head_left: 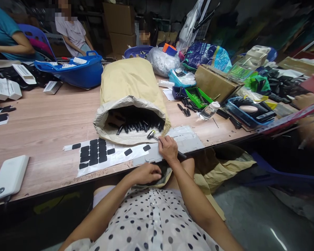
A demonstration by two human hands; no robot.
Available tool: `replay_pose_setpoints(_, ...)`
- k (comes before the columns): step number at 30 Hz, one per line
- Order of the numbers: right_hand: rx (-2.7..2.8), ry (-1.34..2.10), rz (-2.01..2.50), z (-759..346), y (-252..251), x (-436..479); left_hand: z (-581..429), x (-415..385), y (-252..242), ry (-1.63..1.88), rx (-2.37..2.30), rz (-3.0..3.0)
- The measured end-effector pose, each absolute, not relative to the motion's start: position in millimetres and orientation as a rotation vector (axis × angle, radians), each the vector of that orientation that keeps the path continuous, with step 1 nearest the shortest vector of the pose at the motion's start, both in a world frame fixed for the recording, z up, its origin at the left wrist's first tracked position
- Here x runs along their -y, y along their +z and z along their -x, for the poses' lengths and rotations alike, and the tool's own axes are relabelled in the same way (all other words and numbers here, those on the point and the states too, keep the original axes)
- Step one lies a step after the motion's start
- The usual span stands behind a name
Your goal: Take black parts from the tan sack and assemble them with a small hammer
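Note:
My right hand (pixel 168 149) is closed around the handle of a small hammer (pixel 151 135), whose metal head points left, at the mouth of a paper sack. Below and left of it, my left hand (pixel 147 173) hovers by the table edge over my lap, fingers curled; whatever they may hold is hidden. The tan sack (pixel 132 78) lies on its side with its mouth toward me, several black pen-like parts (pixel 138 126) inside. Left of my hands, black rounded stickers (pixel 94 152) sit on a white backing sheet (pixel 115 158). A grey flat board (pixel 187 139) lies under my right wrist.
A white power bank (pixel 9 176) lies at the left table edge. Behind stand a blue basin (pixel 81 71) and small white boxes (pixel 6 89). To the right are a green tray (pixel 198 97), a bottle (pixel 209 111) and a blue basket (pixel 248 111). Other people sit around the table.

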State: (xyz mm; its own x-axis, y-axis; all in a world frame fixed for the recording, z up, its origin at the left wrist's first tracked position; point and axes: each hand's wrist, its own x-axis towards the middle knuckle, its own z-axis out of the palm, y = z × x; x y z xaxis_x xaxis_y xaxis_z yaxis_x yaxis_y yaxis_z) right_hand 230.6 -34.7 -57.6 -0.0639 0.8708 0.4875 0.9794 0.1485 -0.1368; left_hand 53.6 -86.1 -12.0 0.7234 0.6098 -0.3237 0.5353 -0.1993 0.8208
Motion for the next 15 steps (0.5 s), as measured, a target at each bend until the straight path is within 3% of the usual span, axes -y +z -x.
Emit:
replay_pose_setpoints(2,1.973,-0.323,1.761,-231,-58,35,-44,60,5,0.348,-1.091,-1.838)
replay_pose_setpoints(7,1.975,-0.314,1.769,-230,-59,34,-7,-10,16,0.774,-2.092,-1.75)
replay_pose_setpoints(10,1.979,-0.305,1.779,-230,-59,33,7,-32,10,0.736,-2.359,-1.635)
replay_pose_setpoints(15,1.967,-0.302,1.778,-229,-59,34,9,-40,2,0.521,-2.414,-1.549)
